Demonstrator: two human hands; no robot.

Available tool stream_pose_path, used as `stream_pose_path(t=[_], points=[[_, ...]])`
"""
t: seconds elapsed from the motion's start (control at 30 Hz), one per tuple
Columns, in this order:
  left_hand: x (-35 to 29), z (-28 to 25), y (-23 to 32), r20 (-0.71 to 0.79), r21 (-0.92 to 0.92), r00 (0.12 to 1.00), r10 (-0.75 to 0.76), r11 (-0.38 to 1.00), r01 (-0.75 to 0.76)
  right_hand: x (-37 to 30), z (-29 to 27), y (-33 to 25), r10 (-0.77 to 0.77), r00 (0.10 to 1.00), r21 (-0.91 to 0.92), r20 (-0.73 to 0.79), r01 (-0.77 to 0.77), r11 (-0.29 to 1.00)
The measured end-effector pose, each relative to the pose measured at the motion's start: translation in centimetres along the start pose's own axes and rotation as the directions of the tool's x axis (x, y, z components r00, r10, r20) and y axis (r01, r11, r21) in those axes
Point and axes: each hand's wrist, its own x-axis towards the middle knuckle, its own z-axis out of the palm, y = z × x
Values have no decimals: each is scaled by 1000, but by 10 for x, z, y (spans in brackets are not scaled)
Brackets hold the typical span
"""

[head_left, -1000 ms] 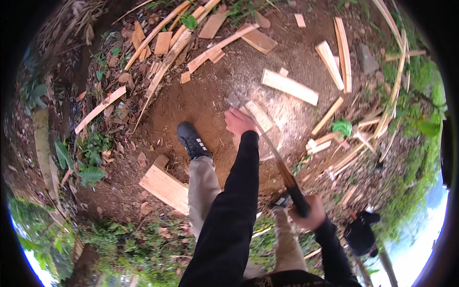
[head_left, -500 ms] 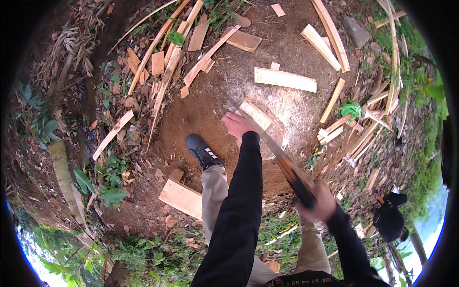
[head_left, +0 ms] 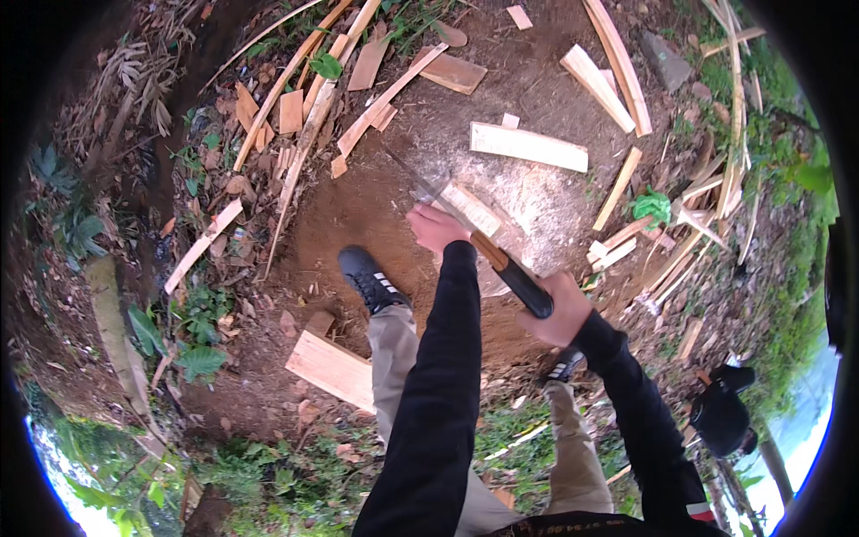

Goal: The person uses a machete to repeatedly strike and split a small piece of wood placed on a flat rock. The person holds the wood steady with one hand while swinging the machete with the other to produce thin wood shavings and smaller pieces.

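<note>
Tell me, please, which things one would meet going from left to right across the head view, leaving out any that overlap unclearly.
Pale wood strip → wide plank by the foot → left hand → right hand → bright green bundle.

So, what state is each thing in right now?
Saw: gripped, slanting past the left hand
Right hand's fingers: closed around the saw's dark handle
Left hand's fingers: curled; grip unclear
Short wood piece: lying beside the saw, cut depth not visible
Long pale board: lying down
Green bundle: crumpled
Left shoe: worn
</note>
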Motion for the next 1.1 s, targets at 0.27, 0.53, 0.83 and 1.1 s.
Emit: stream_pose_path(t=[0.27, 0.53, 0.83, 1.1], points=[[5, -1, 4, -23, 33, 999, -46, 998, 46, -59, -5, -18, 30, 999, -86, -42, -34, 996], [7, -12, 7, -53, 75, 998, -23, 997, 27, -122, -11, -23, 171, 984, -68, 39, -169, 983], [8, -9, -4, -76, 101, 996, 36, 994, -28, -79, 14, -17, 106, 992, -171, 73, -92, 981], [11, 1, 5, -73, 95, 995, 67, 994, -60, -22, 34, 13, 86, 996, 42, 39, -88, 995]])
